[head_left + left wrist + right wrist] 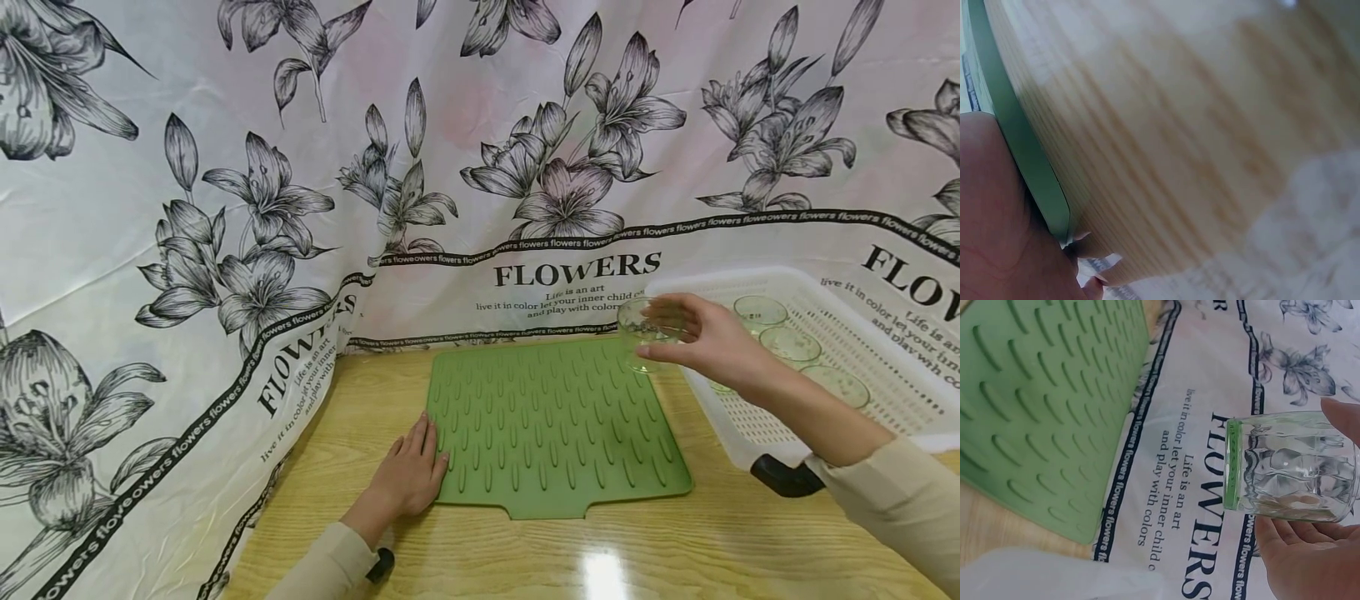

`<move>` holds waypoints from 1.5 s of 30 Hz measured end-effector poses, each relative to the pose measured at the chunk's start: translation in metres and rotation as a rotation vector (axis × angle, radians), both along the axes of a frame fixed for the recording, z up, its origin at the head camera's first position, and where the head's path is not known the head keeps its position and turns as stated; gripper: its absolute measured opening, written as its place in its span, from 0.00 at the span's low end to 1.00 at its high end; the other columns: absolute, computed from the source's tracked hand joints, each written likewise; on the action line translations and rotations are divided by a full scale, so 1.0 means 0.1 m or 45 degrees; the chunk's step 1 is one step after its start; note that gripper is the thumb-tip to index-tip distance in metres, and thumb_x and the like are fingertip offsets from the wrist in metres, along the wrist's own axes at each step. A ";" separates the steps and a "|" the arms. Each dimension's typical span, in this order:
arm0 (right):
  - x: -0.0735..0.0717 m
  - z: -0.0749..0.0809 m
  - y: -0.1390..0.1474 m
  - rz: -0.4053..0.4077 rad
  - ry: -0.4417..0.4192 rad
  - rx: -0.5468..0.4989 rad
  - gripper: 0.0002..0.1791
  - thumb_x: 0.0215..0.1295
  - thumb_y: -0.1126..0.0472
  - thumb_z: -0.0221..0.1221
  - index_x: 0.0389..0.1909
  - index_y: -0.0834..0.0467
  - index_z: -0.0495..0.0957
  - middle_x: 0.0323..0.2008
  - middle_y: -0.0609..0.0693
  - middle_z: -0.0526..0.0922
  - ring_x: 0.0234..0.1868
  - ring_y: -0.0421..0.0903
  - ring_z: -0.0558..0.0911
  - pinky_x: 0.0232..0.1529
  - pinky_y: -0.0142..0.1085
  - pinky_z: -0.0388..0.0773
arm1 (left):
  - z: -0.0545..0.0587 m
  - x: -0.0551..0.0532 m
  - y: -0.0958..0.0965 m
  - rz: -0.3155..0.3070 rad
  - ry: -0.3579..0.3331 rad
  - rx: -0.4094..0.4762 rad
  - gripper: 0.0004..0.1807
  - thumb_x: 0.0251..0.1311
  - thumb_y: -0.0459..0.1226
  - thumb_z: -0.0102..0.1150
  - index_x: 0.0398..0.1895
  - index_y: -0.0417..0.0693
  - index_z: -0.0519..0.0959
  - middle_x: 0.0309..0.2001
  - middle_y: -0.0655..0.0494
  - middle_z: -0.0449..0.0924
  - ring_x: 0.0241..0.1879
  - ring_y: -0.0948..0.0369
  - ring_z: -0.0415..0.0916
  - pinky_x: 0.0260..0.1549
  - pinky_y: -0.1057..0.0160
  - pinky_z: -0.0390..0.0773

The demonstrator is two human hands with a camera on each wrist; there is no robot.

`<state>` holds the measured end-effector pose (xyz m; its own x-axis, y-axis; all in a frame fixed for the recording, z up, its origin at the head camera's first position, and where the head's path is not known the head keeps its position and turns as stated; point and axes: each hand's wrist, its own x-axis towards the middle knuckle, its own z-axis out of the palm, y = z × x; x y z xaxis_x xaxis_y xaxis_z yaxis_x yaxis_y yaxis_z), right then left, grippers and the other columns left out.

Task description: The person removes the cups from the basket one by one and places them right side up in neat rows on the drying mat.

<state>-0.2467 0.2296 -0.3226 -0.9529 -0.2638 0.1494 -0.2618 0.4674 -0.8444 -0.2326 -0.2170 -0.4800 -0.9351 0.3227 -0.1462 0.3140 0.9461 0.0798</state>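
Glass cup point(1297, 469) in the right grip, up near the far right corner of the green mat point(555, 425).
Right hand point(693, 333) holds it, thumb opposite fingers on the wall; left hand point(411, 467) rests on the mat's left edge, fingers extended, gripping nothing; cup likely light, rigid, fragile, slick if wet (faceted wall should help); best hold is mid-wall; other glasses point(789, 343) sit in the white basket point(723, 429).

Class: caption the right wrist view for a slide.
Right hand holding a clear glass before flower-printed cloth, green mat nearby.
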 end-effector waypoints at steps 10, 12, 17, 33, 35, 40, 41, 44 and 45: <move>-0.06 0.04 -0.11 0.034 -0.020 -0.046 0.51 0.65 0.53 0.71 0.79 0.66 0.51 0.73 0.65 0.65 0.74 0.65 0.64 0.72 0.62 0.59 | -0.06 -0.02 -0.02 -0.015 0.015 0.034 0.37 0.83 0.52 0.27 0.81 0.33 0.47 0.82 0.37 0.38 0.80 0.43 0.43 0.75 0.39 0.52; -0.07 0.04 -0.13 0.042 -0.021 -0.056 0.51 0.65 0.54 0.71 0.78 0.66 0.52 0.73 0.65 0.65 0.74 0.65 0.64 0.72 0.62 0.59 | -0.08 -0.04 -0.02 -0.009 0.014 0.024 0.37 0.83 0.52 0.27 0.82 0.34 0.46 0.82 0.38 0.37 0.81 0.44 0.42 0.75 0.40 0.52; -0.09 0.04 -0.20 0.065 -0.031 -0.080 0.49 0.65 0.55 0.70 0.78 0.67 0.53 0.73 0.66 0.65 0.74 0.66 0.64 0.71 0.62 0.61 | -0.13 -0.08 -0.03 -0.003 0.026 0.014 0.37 0.83 0.52 0.27 0.82 0.35 0.45 0.82 0.40 0.36 0.81 0.45 0.41 0.75 0.41 0.52; -0.18 0.02 -0.42 0.084 -0.031 -0.105 0.50 0.62 0.55 0.72 0.77 0.66 0.55 0.73 0.65 0.66 0.74 0.64 0.65 0.73 0.59 0.60 | -0.06 -0.05 -0.01 -0.004 -0.001 0.000 0.37 0.83 0.51 0.29 0.82 0.34 0.46 0.82 0.39 0.37 0.81 0.45 0.42 0.75 0.41 0.52; -0.19 0.01 -0.45 0.084 -0.035 -0.111 0.50 0.62 0.54 0.72 0.77 0.66 0.55 0.73 0.64 0.66 0.74 0.64 0.65 0.74 0.58 0.60 | -0.05 -0.04 -0.01 -0.006 -0.006 -0.013 0.37 0.83 0.51 0.29 0.82 0.34 0.46 0.82 0.39 0.37 0.81 0.45 0.41 0.75 0.41 0.52; -0.25 -0.02 -0.52 0.100 -0.046 -0.122 0.50 0.62 0.54 0.73 0.77 0.66 0.55 0.72 0.64 0.66 0.73 0.63 0.66 0.73 0.58 0.61 | -0.07 -0.03 -0.02 -0.006 0.011 -0.006 0.37 0.83 0.52 0.27 0.82 0.34 0.45 0.82 0.39 0.37 0.81 0.45 0.41 0.75 0.41 0.52; -0.26 -0.03 -0.53 0.105 -0.046 -0.124 0.50 0.62 0.54 0.73 0.77 0.66 0.56 0.72 0.64 0.67 0.73 0.63 0.66 0.73 0.58 0.61 | -0.08 -0.03 -0.03 -0.007 0.021 -0.003 0.37 0.83 0.52 0.27 0.82 0.34 0.45 0.82 0.39 0.37 0.81 0.45 0.41 0.75 0.41 0.52; -0.29 -0.06 -0.57 0.118 -0.052 -0.139 0.48 0.61 0.54 0.73 0.75 0.65 0.58 0.71 0.63 0.67 0.73 0.62 0.66 0.73 0.58 0.62 | -0.12 -0.04 -0.04 -0.011 0.036 0.001 0.37 0.83 0.53 0.27 0.82 0.34 0.46 0.82 0.40 0.37 0.81 0.46 0.42 0.75 0.40 0.53; -0.29 -0.06 -0.58 0.122 -0.050 -0.139 0.48 0.61 0.55 0.73 0.75 0.65 0.58 0.71 0.63 0.67 0.73 0.63 0.67 0.73 0.58 0.62 | -0.14 -0.04 -0.04 -0.012 0.034 -0.006 0.38 0.83 0.53 0.26 0.82 0.34 0.45 0.83 0.40 0.36 0.81 0.46 0.41 0.75 0.41 0.53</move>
<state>-0.2756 0.1713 -0.3291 -0.9299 -0.3380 0.1451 -0.2664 0.3468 -0.8993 -0.2371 -0.2212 -0.4937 -0.9358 0.3305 -0.1226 0.3245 0.9435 0.0667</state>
